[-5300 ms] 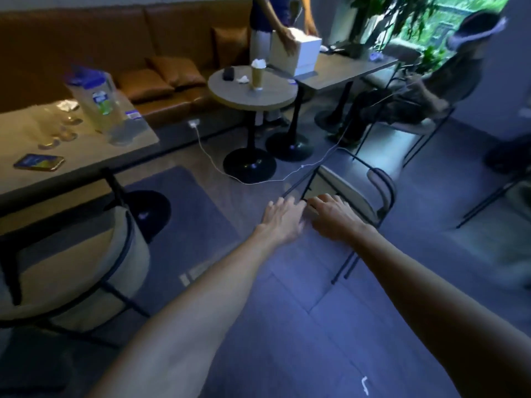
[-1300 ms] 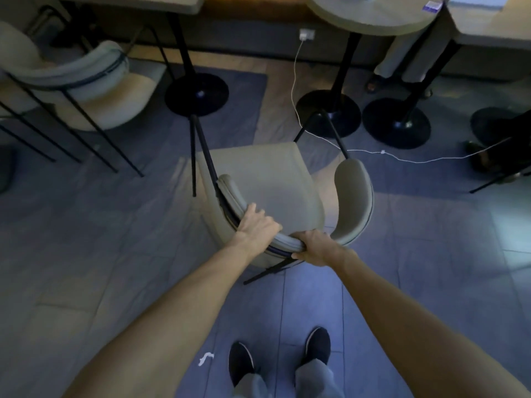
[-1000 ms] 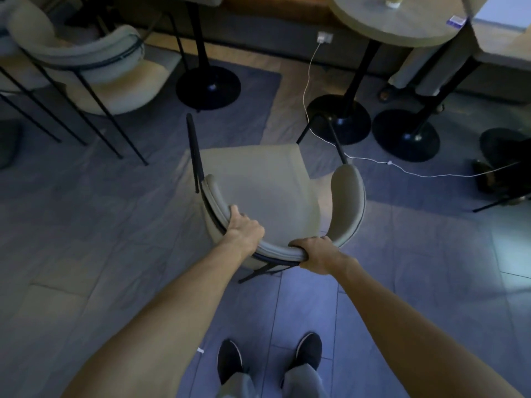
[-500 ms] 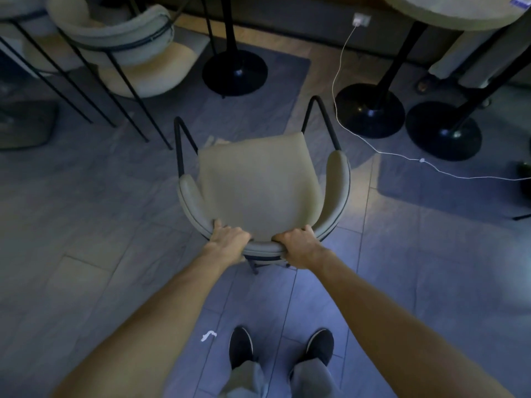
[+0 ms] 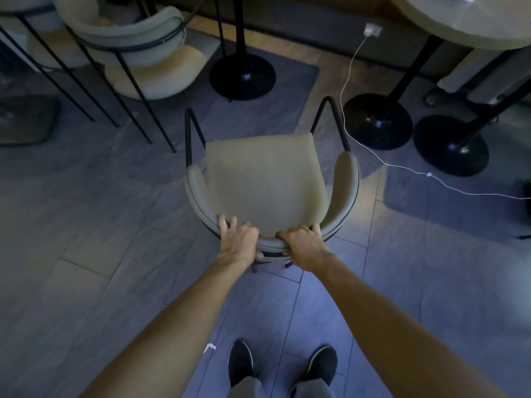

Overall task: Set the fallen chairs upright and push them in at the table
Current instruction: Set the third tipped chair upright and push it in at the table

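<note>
We hold the beige padded chair [image 5: 264,179], with its curved back and thin black metal frame, by the top of the back. Our left hand [image 5: 240,239] and right hand [image 5: 303,242] each curl over the rim, side by side near its middle, fingers on the seat side. The chair stands upright on the grey tiled floor [image 5: 86,225], just ahead of our black shoes [image 5: 240,360], seat facing away from us. We judge that this two-handed hold suits steering: a push from here should drive it seat first under a surface.

Beyond the left front leg lies a round black pedestal base [image 5: 242,77]. A second black base [image 5: 377,124] sits close to the right front leg, under the round pale-topped surface [image 5: 448,24]. A thin white cable [image 5: 429,174] runs from the wall across the floor right beside that leg, and we think it could snag. A second beige chair [image 5: 129,33] stands to the left, with open tiles between, and there is more room at either side of us.
</note>
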`<state>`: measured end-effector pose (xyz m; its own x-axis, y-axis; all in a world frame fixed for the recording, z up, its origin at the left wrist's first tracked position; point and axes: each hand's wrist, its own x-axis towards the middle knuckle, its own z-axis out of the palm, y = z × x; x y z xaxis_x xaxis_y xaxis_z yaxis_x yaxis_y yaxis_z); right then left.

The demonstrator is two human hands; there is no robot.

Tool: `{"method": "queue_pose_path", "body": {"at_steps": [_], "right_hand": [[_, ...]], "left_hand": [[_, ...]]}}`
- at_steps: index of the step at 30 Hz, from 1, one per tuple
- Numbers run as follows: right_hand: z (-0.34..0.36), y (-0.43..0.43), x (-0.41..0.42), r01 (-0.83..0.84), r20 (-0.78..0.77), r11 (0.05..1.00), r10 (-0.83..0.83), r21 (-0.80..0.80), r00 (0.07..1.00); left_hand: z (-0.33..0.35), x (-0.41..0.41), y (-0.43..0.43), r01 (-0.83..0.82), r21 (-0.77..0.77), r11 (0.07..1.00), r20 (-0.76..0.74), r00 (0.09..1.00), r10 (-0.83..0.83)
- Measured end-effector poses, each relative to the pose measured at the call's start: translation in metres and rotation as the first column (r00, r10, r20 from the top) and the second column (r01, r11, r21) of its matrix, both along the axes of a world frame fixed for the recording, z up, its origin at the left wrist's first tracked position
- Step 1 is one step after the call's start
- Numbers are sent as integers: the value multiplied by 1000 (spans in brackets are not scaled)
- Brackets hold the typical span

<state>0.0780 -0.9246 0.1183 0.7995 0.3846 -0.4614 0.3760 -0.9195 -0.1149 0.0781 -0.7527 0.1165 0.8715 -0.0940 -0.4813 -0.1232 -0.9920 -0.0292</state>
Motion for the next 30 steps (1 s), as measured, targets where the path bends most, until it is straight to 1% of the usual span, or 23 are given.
{"method": "queue_pose_path", "body": {"at_steps": [3, 9, 13, 16, 22, 25, 30], "right_hand": [[0, 15, 23, 29, -1, 1000, -29, 0, 1000], [-3, 48, 77, 125, 33, 992, -124, -20, 992], [-1, 61, 115, 154, 26, 988, -153, -29, 988], [-1, 64, 145, 137, 19, 990, -136, -34, 991], [-2, 74, 217, 134, 21, 991, -134, -9, 991], [-4, 77, 254, 126, 39, 992, -127, 8, 991], [-3, 83, 305, 106, 42, 994, -107, 17, 993]], "left_hand": [[-2, 30, 14, 9, -7, 1000, -18, 1000, -9], [-4, 93, 41, 38, -5, 999, 38, 999, -38], [-4, 132, 52, 63, 15, 998, 42, 997, -64], [-5, 162, 58, 83, 10, 997, 39, 996, -83], [-4, 234, 74, 110, -65, 992, 26, 994, -108], [1, 272, 77, 114, -50, 992, 2, 993, -114], [2, 322, 85, 120, -46, 992, 18, 993, -120]]}}
